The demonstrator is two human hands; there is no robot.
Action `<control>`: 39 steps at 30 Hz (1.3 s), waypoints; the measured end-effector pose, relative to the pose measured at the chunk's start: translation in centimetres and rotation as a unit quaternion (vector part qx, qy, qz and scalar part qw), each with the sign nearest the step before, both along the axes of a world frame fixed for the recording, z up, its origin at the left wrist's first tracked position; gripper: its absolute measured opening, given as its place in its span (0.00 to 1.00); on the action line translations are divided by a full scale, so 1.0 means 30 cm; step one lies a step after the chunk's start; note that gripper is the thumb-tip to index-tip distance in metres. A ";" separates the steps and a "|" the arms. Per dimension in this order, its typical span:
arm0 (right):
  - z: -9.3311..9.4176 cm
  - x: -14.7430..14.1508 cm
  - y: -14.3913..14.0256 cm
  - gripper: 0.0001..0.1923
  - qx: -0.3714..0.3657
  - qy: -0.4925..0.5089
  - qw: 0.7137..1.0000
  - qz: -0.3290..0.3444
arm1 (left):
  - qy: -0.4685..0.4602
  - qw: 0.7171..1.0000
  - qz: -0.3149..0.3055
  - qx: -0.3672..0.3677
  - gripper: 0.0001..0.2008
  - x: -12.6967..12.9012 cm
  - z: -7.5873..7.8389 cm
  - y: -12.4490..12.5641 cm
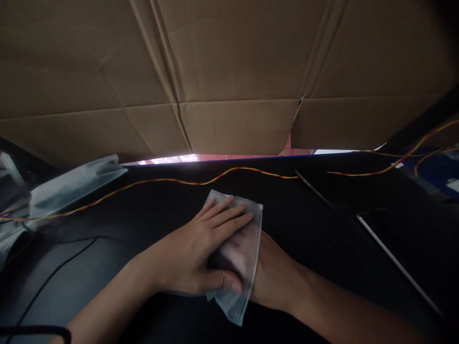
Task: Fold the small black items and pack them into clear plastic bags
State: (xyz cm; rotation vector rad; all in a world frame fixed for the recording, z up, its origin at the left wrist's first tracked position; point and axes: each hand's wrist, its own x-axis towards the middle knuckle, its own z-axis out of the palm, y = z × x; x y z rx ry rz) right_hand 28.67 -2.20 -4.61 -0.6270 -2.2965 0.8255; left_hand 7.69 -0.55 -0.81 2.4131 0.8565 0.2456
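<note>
Bag: a small frosted, translucent plastic bag (247, 248) lies near the middle of the black worktop (322, 239), close to the person, with its sealed strip along the right edge.
Left hand: the left hand (201, 248) lies flat on top of the bag, fingers spread and pointing up-right, thumb pressed along the bag's lower part.
Right hand: the right hand (274, 277) reaches into the bag from the right; its fingers show as a blur through the plastic, so I cannot tell whether they are spread or curled.
Wire: a twisted red-and-yellow wire (229, 172) runs across the worktop just beyond the bag, apart from it.
Other bags: a loose heap of similar clear plastic bags (71, 184) lies at the left edge, well apart from the hands.
Flat panel: a dark flat panel with a pale edge (394, 260) lies to the right.
Black cable: a thin black cable (53, 274) curves over the left of the worktop.
Backdrop: brown cardboard (229, 71) stands behind the worktop.
</note>
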 end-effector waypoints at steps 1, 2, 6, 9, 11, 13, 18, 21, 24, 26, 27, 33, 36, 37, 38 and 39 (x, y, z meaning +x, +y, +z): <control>0.001 -0.006 -0.004 0.19 -0.010 0.000 1.000 -0.021 | 0.000 1.000 0.005 -0.004 0.57 0.005 0.001 -0.004; 0.004 -0.008 -0.006 0.20 -0.017 -0.003 0.999 -0.033 | -0.001 1.000 0.010 -0.006 0.57 0.007 0.001 -0.007; 0.039 0.035 0.010 0.22 -0.012 -0.035 0.999 0.035 | -0.013 1.000 0.012 -0.005 0.56 -0.012 -0.004 -0.002; 0.094 0.102 0.046 0.25 -0.045 -0.083 0.992 0.084 | -0.015 1.000 0.013 0.003 0.51 -0.049 -0.005 0.020; 0.126 0.143 0.073 0.23 -0.075 -0.091 0.990 0.073 | -0.002 1.000 0.029 0.012 0.51 -0.074 -0.006 0.037; 0.137 0.172 0.097 0.17 -0.068 -0.098 0.993 0.025 | 0.024 0.999 0.044 0.021 0.56 -0.093 -0.009 0.050; 0.082 0.164 0.118 0.16 0.004 -0.165 0.985 -0.051 | 0.083 0.995 0.054 0.015 0.65 -0.110 -0.030 0.053; 0.050 0.125 0.099 0.10 0.023 -0.135 0.990 -0.023 | 0.067 0.997 0.039 0.014 0.69 -0.103 -0.035 0.039; 0.042 0.090 0.070 0.10 0.015 -0.073 0.997 0.007 | 0.031 0.999 0.020 0.009 0.71 -0.090 -0.032 0.022; 0.047 0.077 0.052 0.10 0.001 -0.060 0.998 -0.006 | 0.013 1.000 0.016 0.006 0.73 -0.082 -0.030 0.014; 0.051 0.075 0.045 0.10 -0.004 -0.072 0.997 -0.020 | 0.008 1.000 0.016 0.005 0.74 -0.080 -0.029 0.011; 0.078 0.100 0.051 0.14 -0.002 -0.155 0.986 -0.058 | 0.046 0.998 0.030 -0.026 0.75 -0.089 -0.022 0.019; 0.079 0.108 0.057 0.26 -0.021 -0.151 0.981 -0.122 | 0.088 0.994 0.047 -0.049 0.74 -0.096 -0.012 0.028; 0.077 0.108 0.056 0.28 -0.034 -0.145 0.979 -0.142 | 0.095 0.993 0.049 -0.053 0.74 -0.098 -0.009 0.030; 0.075 0.106 0.055 0.30 -0.048 -0.136 0.977 -0.160 | 0.100 0.992 0.048 -0.056 0.74 -0.099 -0.007 0.031; 0.072 0.104 0.053 0.29 -0.061 -0.124 0.974 -0.177 | 0.101 0.992 0.047 -0.057 0.74 -0.099 -0.006 0.032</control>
